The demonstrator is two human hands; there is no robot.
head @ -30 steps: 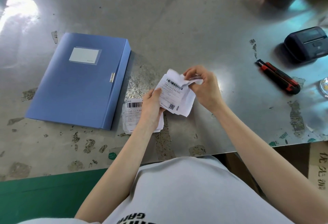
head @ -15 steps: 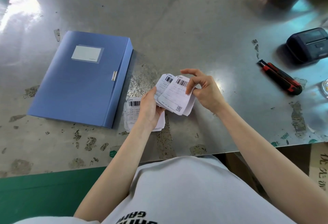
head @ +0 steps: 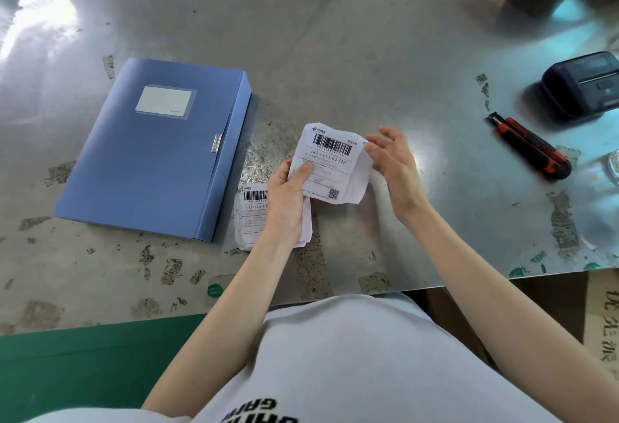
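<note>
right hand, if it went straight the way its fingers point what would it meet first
Probably the label: fingers of the right hand point at its right edge, very close.

Bare forearms reach forward. Left hand pinches a white barcoded paper label. Right hand spreads its fingers loosely.

Pale grey shirt; black block lettering, perhaps logo, partly cropped.

A: Legible markings?
B: White crumpled paper label in the left hand: barcode, "143-143-1 04-520". White label stack under that hand: barcode, "143-143-", the remainder covered.
</note>
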